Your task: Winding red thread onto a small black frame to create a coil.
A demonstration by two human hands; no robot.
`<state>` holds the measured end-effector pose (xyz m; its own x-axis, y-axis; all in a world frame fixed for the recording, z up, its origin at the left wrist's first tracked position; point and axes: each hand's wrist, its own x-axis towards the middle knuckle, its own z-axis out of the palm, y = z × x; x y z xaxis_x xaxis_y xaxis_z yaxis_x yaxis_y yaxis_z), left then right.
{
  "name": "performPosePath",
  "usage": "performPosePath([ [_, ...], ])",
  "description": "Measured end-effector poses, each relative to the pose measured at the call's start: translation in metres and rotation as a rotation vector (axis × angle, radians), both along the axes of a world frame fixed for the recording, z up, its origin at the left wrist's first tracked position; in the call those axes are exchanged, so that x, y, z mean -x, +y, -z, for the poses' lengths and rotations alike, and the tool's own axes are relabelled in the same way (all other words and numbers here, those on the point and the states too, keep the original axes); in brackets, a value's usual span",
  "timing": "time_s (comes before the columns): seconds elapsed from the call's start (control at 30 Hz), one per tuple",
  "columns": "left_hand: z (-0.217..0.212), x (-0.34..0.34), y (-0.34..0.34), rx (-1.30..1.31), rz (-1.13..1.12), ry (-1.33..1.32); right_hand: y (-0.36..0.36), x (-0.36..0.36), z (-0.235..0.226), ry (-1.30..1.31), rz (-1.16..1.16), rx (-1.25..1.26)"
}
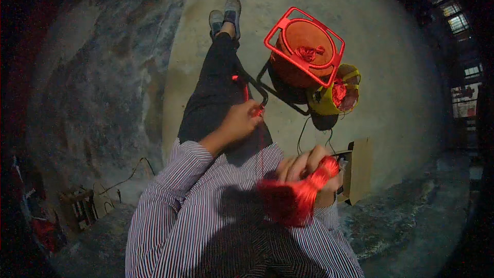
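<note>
A red bundle (297,196) gathered in the right hand (304,169), strands at the left hand (242,121).
The right fingers close around the bundle's neck, over the lap; a faint thread seems to lead to the left fingertips, which pinch together on red strands. The bundle looks largely formed, its thread apparently unparted; beyond, a red skein (309,53) on the orange seat (297,32) and red cord (338,92) in the yellow container (320,106) lie unhandled.

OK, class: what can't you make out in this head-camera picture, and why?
Head view:
Red bundle in the right hand: lower strands, blurred.
Left hand: its hold on the red strand, too small, partly self-covered.
Yellow container: its bottom, hidden by red material inside.
Lower-left objects: details lost in darkness.
</note>
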<state>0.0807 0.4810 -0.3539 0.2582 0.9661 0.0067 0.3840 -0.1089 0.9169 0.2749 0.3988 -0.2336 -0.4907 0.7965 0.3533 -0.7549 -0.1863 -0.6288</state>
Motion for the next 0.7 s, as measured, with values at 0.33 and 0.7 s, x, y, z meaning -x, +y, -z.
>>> performPosePath([
  [0.33, -0.005, 0.001, 0.0, 0.162, 0.055, 0.008, -0.014, 0.019, -0.04, 0.051, -0.368, 0.063],
  [0.7, -0.017, 0.02, 0.039, 0.425, -0.198, -0.644, 0.058, -0.015, -0.016, -1.332, 0.392, -0.638],
])
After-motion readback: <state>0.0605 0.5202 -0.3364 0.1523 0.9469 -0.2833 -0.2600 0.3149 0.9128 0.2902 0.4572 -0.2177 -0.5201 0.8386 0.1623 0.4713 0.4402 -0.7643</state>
